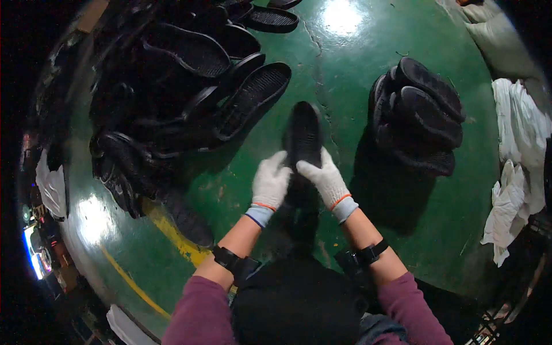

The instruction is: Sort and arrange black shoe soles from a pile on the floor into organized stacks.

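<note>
Between my hands is a black shoe sole [303, 135], its long shape pointing away from me and its ridged face partly showing. My left hand [270, 181], in a white knit glove, closes on the sole's left edge. From the other side my right hand [326, 178], gloved the same way, grips it with the thumb laid over the top face. Fingers under the sole are hidden, and its near end is dark and hard to make out. To the left lies a large heap of black soles [190, 52]; one ridged sole [256, 98] at its edge lies closest to my hands.
On the right stands a stack of black soles [425, 115]. The green floor [345, 69] has a crack and a yellow line [172, 230]. White sacks [514, 121] lie along the far right, and a white cloth [50, 187] shows at far left.
</note>
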A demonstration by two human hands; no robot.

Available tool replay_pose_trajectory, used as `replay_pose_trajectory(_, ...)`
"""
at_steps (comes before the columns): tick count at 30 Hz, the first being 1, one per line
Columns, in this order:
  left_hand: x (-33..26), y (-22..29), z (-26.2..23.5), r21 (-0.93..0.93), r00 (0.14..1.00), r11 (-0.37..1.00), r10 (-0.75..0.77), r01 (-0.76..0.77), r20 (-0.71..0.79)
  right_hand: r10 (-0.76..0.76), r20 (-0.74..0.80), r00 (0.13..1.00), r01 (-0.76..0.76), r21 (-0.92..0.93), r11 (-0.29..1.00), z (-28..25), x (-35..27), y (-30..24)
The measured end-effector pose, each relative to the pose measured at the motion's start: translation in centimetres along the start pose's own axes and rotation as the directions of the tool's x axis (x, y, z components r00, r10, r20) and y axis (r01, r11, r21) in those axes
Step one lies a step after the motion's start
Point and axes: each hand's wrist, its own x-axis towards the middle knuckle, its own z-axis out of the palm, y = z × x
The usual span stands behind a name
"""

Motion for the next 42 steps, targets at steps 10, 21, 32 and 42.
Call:
replay_pose_trajectory(10,17.7,0.4,-7.5,0.861,0.972,0.483,0.077,0.157,-0.221,-0.078,0.257,0.963,-0.103,0.624,0.775,-8.2,-1.3,-8.7)
replay_pose_trajectory(21,14.7,6.3,-3.9,-0.587,0.884,0.704,-0.127,0.4,0.449,-0.183,0.041,0.982,0.112,0.653,0.749,-4.1,-1.4,-13.7)
replay_pose_trajectory(32,6.4,11.8,4.1,-0.843,0.838,0.012,-0.12,0.538,0.533,-0.667,-0.259,0.699,0.023,-0.924,0.383,-0.8,-1.2,-12.7)
replay_pose_trajectory(42,7.3,15.4,1.0,-0.708,0.781,0.677,0.546,-0.2,0.302,-0.694,-0.357,0.625,0.366,-0.651,0.665,-3.6,-4.8,-14.3)
